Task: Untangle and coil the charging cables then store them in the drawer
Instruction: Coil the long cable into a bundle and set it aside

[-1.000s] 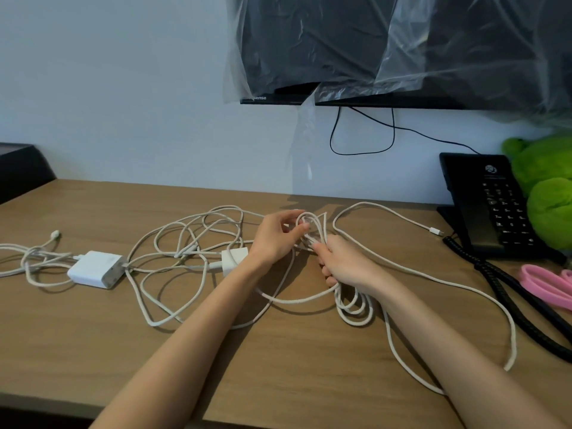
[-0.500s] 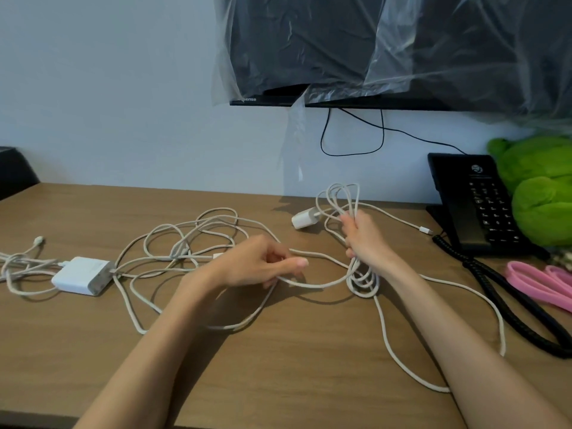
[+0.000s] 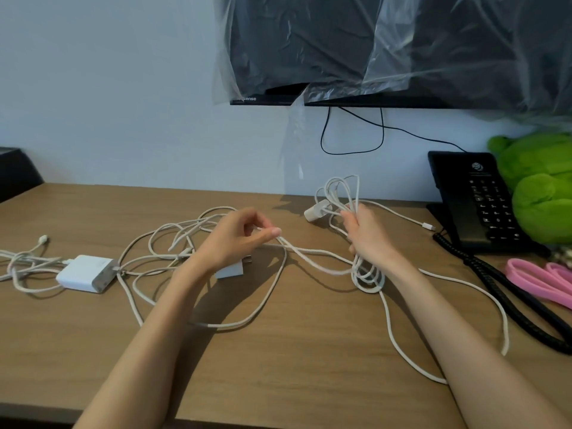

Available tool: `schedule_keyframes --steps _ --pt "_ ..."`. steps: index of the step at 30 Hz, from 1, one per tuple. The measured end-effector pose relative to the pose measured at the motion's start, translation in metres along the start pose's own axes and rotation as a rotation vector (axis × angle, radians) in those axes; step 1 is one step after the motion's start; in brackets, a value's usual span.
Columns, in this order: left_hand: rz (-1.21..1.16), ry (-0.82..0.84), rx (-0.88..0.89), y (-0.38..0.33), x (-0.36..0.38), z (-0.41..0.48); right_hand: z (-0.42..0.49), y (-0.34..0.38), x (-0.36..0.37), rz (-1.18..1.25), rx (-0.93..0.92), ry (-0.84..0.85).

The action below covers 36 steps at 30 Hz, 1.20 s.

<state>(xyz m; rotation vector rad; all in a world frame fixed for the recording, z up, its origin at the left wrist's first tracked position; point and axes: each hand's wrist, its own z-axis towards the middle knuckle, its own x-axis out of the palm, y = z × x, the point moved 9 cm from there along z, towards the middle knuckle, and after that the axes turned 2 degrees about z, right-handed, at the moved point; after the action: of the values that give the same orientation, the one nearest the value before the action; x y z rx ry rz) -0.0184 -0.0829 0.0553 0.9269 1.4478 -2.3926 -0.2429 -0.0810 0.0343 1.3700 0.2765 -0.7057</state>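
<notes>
Progress is judged partial. One bundle of loops is clasped in the right grip, with the fingers curled round it. Its running strand is pinched in the left grip. Left of that grip a tangle and a white charger lie unsorted on the worktop. No drawer is seen, so storing is not yet begun.

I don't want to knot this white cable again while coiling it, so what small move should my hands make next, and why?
Probably carry the left hand over to the right hand and lay its pinched strand on as another loop. The right hand grips a bundle of loops, and the strand sags free between the two hands, clear of the tangle.
</notes>
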Motion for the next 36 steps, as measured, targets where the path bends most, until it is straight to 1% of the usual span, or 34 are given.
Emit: schedule_keyframes --steps 3,6,9,12,15,17,19,21,24,27,29,34,36 --pt "-0.008 0.079 0.012 -0.006 0.019 0.000 -0.006 0.004 0.018 0.219 0.031 0.096" --pt "-0.051 0.112 0.025 -0.014 0.029 0.002 -0.014 0.011 0.033 0.349 0.058 0.209" --pt "-0.122 0.137 0.040 -0.020 0.035 0.002 -0.026 0.015 0.046 0.478 0.156 0.355" --pt "-0.093 0.123 0.054 -0.019 0.040 0.002 -0.037 0.018 0.055 0.604 0.242 0.468" --pt "-0.035 0.110 0.051 -0.017 0.044 0.005 -0.043 0.021 0.059 0.586 0.274 0.506" --pt "-0.060 0.084 0.045 -0.019 0.045 0.005 -0.043 0.019 0.060 0.537 0.280 0.487" --pt "-0.113 0.050 0.031 -0.022 0.043 0.005 -0.041 0.018 0.061 0.461 0.244 0.467" --pt "-0.112 0.032 0.026 -0.023 0.043 0.006 -0.040 0.018 0.067 0.457 0.220 0.483" --pt "-0.095 0.072 0.028 -0.022 0.044 0.006 -0.040 0.018 0.071 0.408 0.213 0.486" --pt "0.039 0.135 0.049 -0.017 0.046 0.005 -0.037 0.019 0.064 0.275 0.149 0.465" --pt "0.108 0.138 0.074 -0.011 0.042 0.005 -0.034 0.019 0.054 0.211 0.118 0.450" --pt "0.194 -0.013 0.071 0.004 0.004 0.004 -0.030 0.018 0.029 0.118 0.043 0.433" --pt "0.208 -0.065 0.076 0.002 -0.004 0.001 -0.033 0.022 0.028 0.132 0.029 0.461"
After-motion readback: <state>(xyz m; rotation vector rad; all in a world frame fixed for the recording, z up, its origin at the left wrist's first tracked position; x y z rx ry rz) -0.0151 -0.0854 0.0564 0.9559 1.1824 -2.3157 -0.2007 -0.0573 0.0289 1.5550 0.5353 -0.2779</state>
